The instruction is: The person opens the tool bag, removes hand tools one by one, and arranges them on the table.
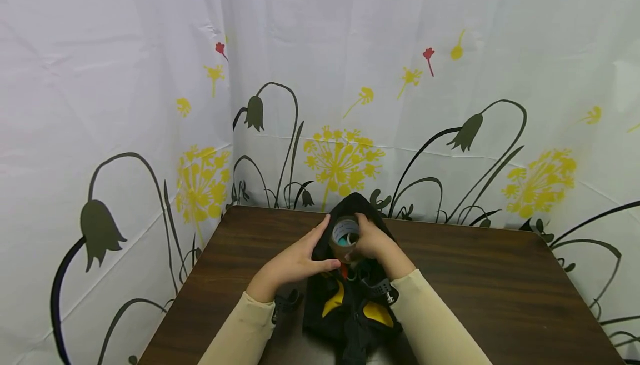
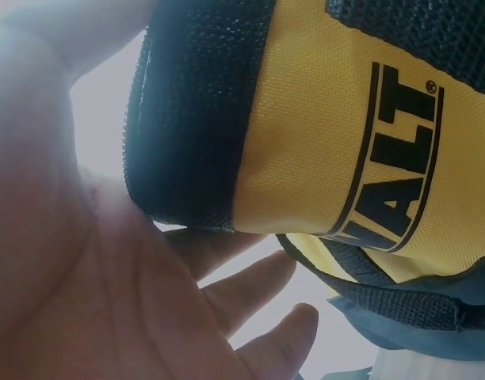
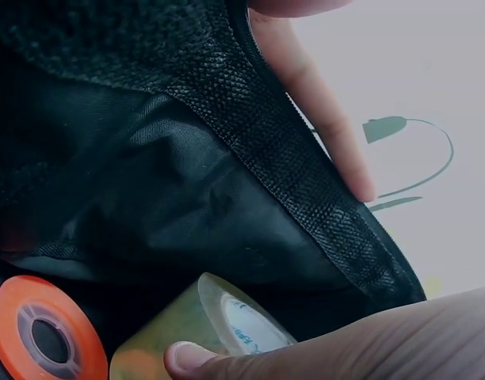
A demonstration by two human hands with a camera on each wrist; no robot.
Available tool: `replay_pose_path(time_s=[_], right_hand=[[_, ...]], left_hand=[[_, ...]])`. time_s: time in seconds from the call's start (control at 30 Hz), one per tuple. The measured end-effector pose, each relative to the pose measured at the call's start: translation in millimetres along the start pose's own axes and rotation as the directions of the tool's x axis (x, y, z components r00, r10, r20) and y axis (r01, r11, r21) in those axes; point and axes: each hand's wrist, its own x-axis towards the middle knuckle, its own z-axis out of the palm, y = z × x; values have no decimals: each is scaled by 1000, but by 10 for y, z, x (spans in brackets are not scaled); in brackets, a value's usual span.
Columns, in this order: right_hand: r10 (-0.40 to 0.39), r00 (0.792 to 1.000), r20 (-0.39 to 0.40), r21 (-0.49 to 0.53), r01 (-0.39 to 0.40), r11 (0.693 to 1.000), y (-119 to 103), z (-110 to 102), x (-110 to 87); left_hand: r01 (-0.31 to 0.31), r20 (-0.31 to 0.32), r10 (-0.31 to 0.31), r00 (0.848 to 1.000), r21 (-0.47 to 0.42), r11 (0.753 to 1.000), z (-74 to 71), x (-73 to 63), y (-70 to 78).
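A black and yellow tool bag (image 1: 330, 304) lies on the table with its mouth open. Inside the mouth is a wide roll of clear packing tape (image 1: 345, 230). My right hand (image 1: 375, 240) grips this tape roll (image 3: 155, 336), with the thumb on its outer side. An orange spool (image 3: 48, 328) sits beside it in the bag. At the bag's left edge is my left hand (image 1: 295, 259), thumb and fingers spread apart. In the left wrist view, the left hand (image 2: 108, 261) is beside the bag's yellow side panel (image 2: 314, 134), its fingers extended.
Dark wood-grain table (image 1: 480, 276) lies under the bag. A white curtain (image 1: 380, 31) with printed flowers hangs behind the table and on its left. Black straps (image 2: 369, 293) hang off the bag.
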Motion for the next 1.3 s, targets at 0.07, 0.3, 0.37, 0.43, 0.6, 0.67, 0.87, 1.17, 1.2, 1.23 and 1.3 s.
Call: replay_pose_path(time_s=[0.07,0.3,0.37,0.43,0.6,0.67,0.87,1.17,1.2,1.23,1.3], right_hand=[[3,1000,-1,10,-3,1000,9,4,-6],[-15,1000,6,56,14,998,41,9,-28],[-27,1000,-8,55,28,998,48,7,-26],[-36,999,-29,45,38,998,55,10,-24],[-47,995,-83,29,50,998,59,46,-37],[-57,994,-97,34,60,998,47,59,-49],[-78,992,-104,64,85,994,15,53,-67],[-82,990,-115,73,91,993,24,44,-56],[-89,989,-122,52,96,994,17,39,-65],[-96,987,-131,30,101,994,3,30,-79],[-114,982,-153,-18,113,993,-37,-1,-112]], left_hand=[[4,0,-4,1000,-8,1000,1,4,-6],[1,-3,-1,1000,-20,1000,-10,1,-24],[-1,-6,0,1000,-21,1000,-15,-1,-24],[0,-10,0,1000,-23,1000,-17,-4,-21],[5,-9,-5,1000,-25,1000,-18,-13,-13],[5,-6,-5,1000,-23,1000,-19,-13,-11],[3,-4,-3,1000,-24,1000,-24,-10,-8],[8,-11,-8,1000,-12,1000,-22,-20,1],[9,-12,-9,1000,-12,1000,-20,-22,0],[9,-11,-10,1000,-12,1000,-19,-24,0],[7,-12,-7,1000,-13,1000,-16,-28,0]])
